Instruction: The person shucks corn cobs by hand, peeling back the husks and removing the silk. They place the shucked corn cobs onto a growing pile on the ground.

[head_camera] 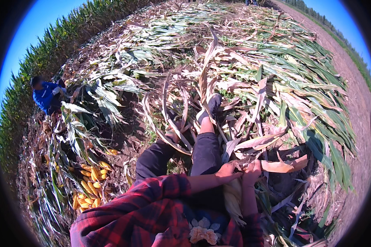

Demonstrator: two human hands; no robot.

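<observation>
Close together over my right thigh, my left hand (227, 173) and my right hand (252, 173) are both closed on dry corn husk. A pale husk (234, 199) hangs below them between my forearms, its frayed end pointing toward my lap. Whether an ear of corn is inside cannot be seen. From beside my right hand a dry tan corn leaf (284, 165) sticks out to the right. Withered brown leaves show just above my fingers, and the fingertips are partly hidden in them.
Husked yellow corn ears (91, 185) lie in a pile at my left. Cut corn stalks (299, 83) cover the ground ahead and right. My legs (206, 151) stretch forward among dry leaves. A person in blue (44, 95) is at far left, near standing corn (71, 31).
</observation>
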